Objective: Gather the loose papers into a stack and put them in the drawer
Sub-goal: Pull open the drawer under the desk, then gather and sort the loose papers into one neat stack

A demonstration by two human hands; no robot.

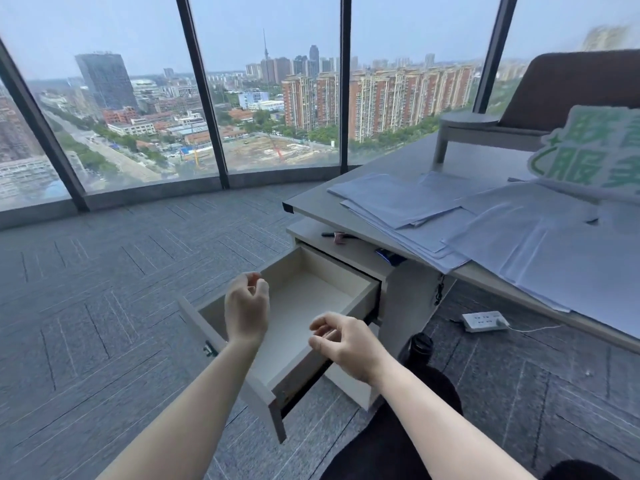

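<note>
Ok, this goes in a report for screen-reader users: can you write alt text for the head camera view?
Two bare hands, left hand and right hand, hover loosely curled and holding nothing over an open drawer with nothing visible inside it. Loose papers lie spread on the desk to the right, before tall windows overlooking a city.

Open drawer [304, 299] offers free room inside; desk [398, 168] edge overhangs its back right.
</note>
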